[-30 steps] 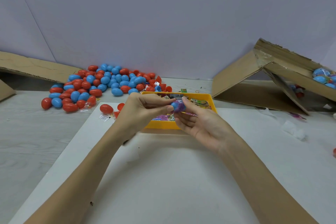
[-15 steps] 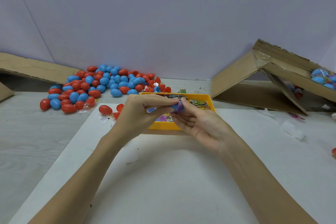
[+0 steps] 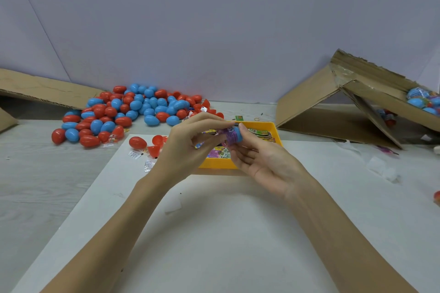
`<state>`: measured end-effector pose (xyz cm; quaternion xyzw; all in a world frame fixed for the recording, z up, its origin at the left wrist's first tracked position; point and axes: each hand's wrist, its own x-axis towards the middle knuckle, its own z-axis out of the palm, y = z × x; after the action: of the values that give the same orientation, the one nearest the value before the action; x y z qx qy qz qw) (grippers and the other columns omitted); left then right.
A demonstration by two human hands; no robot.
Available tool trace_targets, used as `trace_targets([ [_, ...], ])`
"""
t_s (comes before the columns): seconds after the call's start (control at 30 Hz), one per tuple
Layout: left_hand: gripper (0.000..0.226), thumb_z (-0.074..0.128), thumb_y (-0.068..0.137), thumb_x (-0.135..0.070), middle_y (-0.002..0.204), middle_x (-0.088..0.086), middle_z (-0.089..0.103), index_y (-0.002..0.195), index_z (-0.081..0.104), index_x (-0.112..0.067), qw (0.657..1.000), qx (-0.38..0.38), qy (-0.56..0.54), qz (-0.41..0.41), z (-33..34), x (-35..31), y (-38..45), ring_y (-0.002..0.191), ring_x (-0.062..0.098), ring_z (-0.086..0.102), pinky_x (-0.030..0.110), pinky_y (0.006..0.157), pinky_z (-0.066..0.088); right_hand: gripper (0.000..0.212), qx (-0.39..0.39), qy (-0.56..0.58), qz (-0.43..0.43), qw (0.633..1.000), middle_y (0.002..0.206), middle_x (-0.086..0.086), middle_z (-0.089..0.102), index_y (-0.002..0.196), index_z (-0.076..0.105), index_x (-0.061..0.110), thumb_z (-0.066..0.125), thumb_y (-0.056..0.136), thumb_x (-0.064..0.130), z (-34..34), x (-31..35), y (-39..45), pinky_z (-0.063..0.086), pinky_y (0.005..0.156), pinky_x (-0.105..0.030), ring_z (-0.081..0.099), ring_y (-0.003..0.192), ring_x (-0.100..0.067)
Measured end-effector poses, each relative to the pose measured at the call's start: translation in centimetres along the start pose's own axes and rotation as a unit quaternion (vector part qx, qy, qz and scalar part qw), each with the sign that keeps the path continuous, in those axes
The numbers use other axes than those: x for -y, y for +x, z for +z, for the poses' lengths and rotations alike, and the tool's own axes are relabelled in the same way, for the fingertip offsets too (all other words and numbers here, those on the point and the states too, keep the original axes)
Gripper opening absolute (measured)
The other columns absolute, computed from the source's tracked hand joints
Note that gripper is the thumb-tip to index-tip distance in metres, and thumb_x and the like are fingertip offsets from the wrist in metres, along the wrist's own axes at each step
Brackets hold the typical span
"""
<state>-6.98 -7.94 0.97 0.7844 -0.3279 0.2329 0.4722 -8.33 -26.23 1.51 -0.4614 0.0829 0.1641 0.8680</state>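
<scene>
The right hand (image 3: 266,164) grips a blue egg (image 3: 238,137) in curled fingers, while the left hand (image 3: 185,147) pinches its purple wrapper (image 3: 229,136), seemingly half on. Many bare eggs (image 3: 123,114) lie left of the fingers.

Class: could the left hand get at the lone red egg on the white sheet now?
Probably, once freed: the left hand pinches the wrapper on the blue egg, yet the red egg lies close by, uncovered.
</scene>
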Motion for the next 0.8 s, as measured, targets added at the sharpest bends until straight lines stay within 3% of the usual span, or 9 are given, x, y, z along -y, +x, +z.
trace_targets([
  [0.1, 0.030, 0.071, 0.088, 0.003, 0.111, 0.007, 0.070, 0.117, 0.074, -0.004, 0.999, 0.004, 0.026, 0.024, -0.11, 0.01, -0.08, 0.108, 0.010, 0.064, 0.017, 0.085, 0.055, 0.034, -0.004, -0.005, -0.006, 1.000, 0.088, -0.014, 0.076, 0.114, 0.071, 0.000, 0.075, 0.091, 0.025, -0.13, 0.04, 0.02, 0.061, 0.070, -0.027, 0.074, 0.076, -0.018],
  [0.27, 0.030, 0.071, 0.088, -0.002, 0.110, 0.007, 0.070, 0.118, 0.074, -0.005, 0.999, -0.004, 0.034, 0.028, 0.02, 0.23, -0.15, 0.107, 0.011, 0.064, 0.018, 0.084, 0.056, 0.037, -0.001, -0.029, -0.031, 0.999, 0.087, -0.011, 0.075, 0.118, 0.071, 0.000, 0.075, 0.091, 0.026, -0.32, -0.04, 0.17, 0.059, 0.072, -0.025, 0.072, 0.079, -0.017],
  [0.47, 0.029, 0.072, 0.089, -0.002, 0.110, 0.009, 0.070, 0.118, 0.074, -0.004, 1.000, -0.010, -0.007, 0.002, -0.14, 0.19, 0.16, 0.108, 0.024, 0.067, 0.037, 0.089, 0.061, 0.039, 0.006, -0.090, -0.060, 0.994, 0.093, -0.011, 0.078, 0.112, 0.073, 0.002, 0.076, 0.090, 0.034, -0.34, 0.38, 0.25, 0.060, 0.073, -0.024, 0.076, 0.084, -0.017],
  [0.57, 0.027, 0.074, 0.088, -0.006, 0.109, 0.008, 0.073, 0.115, 0.076, -0.003, 1.000, -0.024, -0.012, 0.006, -0.36, 0.01, 0.19, 0.107, 0.023, 0.069, 0.039, 0.089, 0.061, 0.039, -0.002, -0.112, -0.073, 0.991, 0.094, -0.012, 0.078, 0.109, 0.074, 0.002, 0.076, 0.089, 0.036, -0.34, 0.58, 0.21, 0.060, 0.073, -0.023, 0.076, 0.086, -0.016],
  [0.8, 0.022, 0.080, 0.083, -0.009, 0.103, 0.004, 0.077, 0.104, 0.079, -0.004, 0.999, -0.039, -0.010, -0.006, -0.04, -0.27, 0.01, 0.101, 0.019, 0.073, 0.039, 0.088, 0.061, 0.036, -0.052, -0.149, -0.083, 0.984, 0.070, -0.004, 0.073, 0.097, 0.074, 0.001, 0.075, 0.091, 0.036, -0.22, 0.45, 0.24, 0.056, 0.059, -0.020, 0.069, 0.065, -0.012],
])
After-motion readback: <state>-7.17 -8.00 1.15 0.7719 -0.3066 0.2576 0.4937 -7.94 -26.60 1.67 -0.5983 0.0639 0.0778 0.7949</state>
